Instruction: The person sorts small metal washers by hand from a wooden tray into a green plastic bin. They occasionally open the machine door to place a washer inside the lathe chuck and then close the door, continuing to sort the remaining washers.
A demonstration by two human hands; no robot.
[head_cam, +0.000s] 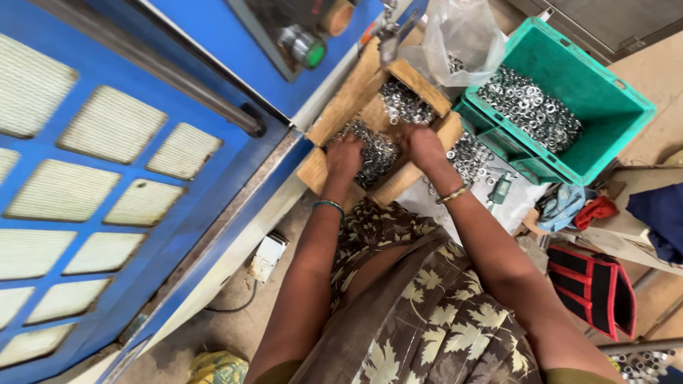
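A wooden tray (334, 117) holds a heap of small shiny metal rings (398, 99). My left hand (344, 155) rests on the rings at the tray's near left, fingers curled into the pile. My right hand (421, 144) reaches into the rings beside it, near the tray's right wall. Whether either hand grips any rings is hidden by the fingers. Both wrists wear bangles.
A green plastic crate (612, 92) full of the same metal rings stands to the right. A clear plastic bag (462, 32) lies behind the tray. A blue machine (128, 142) with a green knob (313, 53) fills the left. Cloths and a red-black bag (590, 284) lie at right.
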